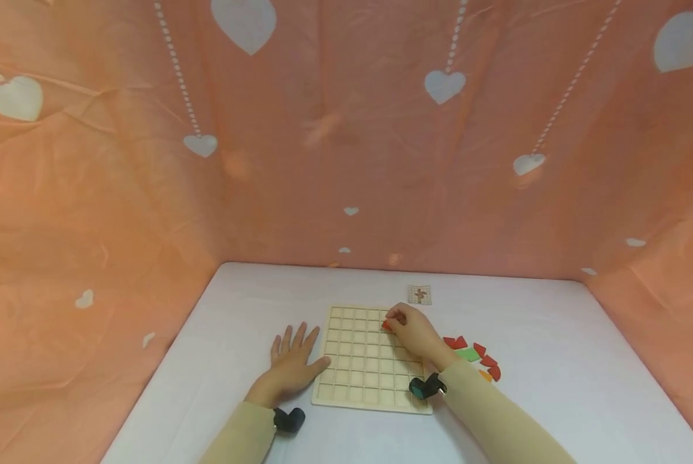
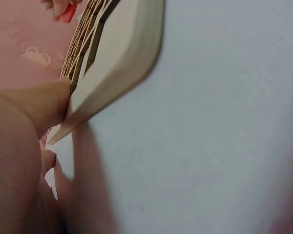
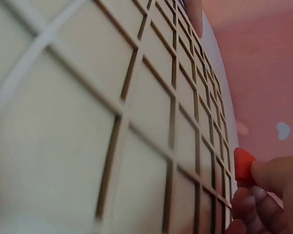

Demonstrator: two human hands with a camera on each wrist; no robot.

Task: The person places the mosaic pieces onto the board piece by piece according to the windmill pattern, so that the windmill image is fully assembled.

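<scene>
"What does the right hand [image 1: 411, 332] have hold of?"

"A small red piece [image 3: 243, 165]. The thumb and a finger pinch it, with the other fingers curled in."

"And where is that piece?"

"At the far right part of the wooden board [image 1: 354, 361], the one marked off in squares. Whether it touches the board, I can't tell."

"How does the left hand [image 1: 292, 367] lie?"

"It is open, fingers straight and spread over the bench [image 1: 253, 303], just left of the board. Its thumb reaches across and touches the board's left edge."

"What sits to the right?"

"A cluster of loose pieces beside the right forearm: several red ones [image 1: 488, 361], a green one [image 1: 468, 354] among them and an orange one [image 1: 485, 375], partly hidden behind the sleeve [image 1: 497, 412]."

"Anything farther back?"

"A small card [image 1: 419, 294] with a grid and a brown figure on it, just beyond the board's far right corner. It lies flat, near the right hand but apart from it."

"And behind the bench?"

"An orange-pink cloth [image 1: 323, 167] with pale hearts, some hanging on dotted strings in the print."
</scene>
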